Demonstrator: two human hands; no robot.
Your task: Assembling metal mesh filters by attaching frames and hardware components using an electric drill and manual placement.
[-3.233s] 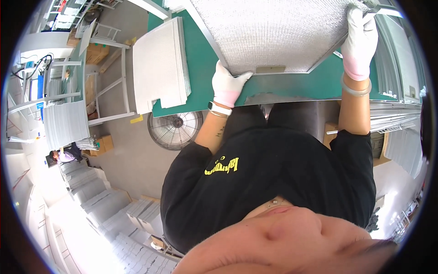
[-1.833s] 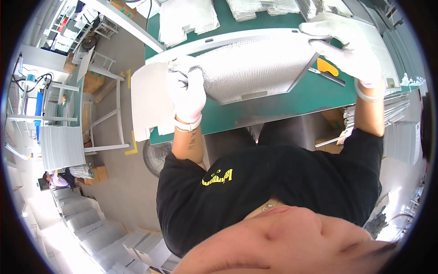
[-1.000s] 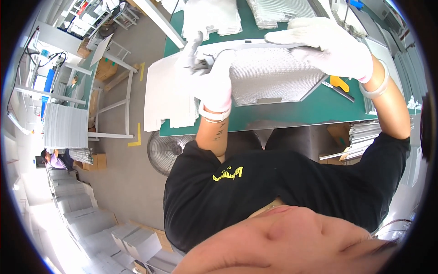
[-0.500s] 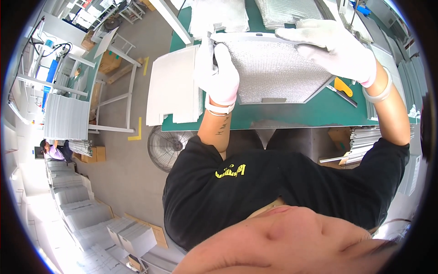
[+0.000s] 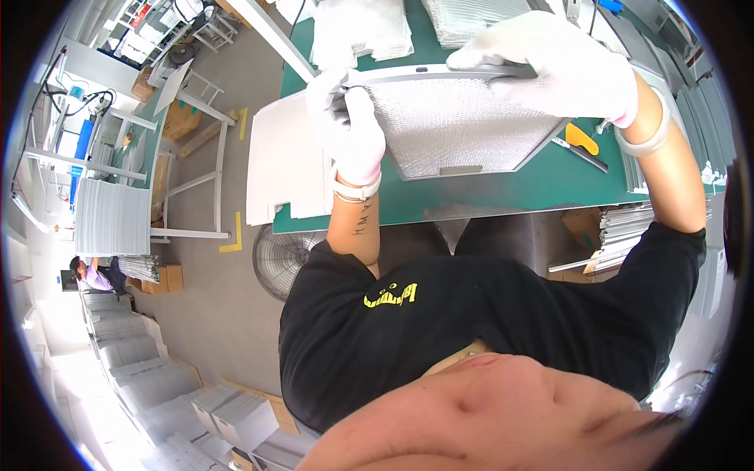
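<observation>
Mesh filter panel [image 5: 463, 129], trapezoid and metal-framed, sits tilted over the green table [image 5: 503, 192], and we hold it with both gloved hands: our left hand [image 5: 349, 129] is closed around its left corner, our right hand [image 5: 561, 67] spread and pressing along its top frame edge. We judge the handling of this panel midway, since it is not yet laid with the mesh stacks [image 5: 369, 27] at the table's far side. An orange-handled knife [image 5: 580, 141] lies untouched beside it.
</observation>
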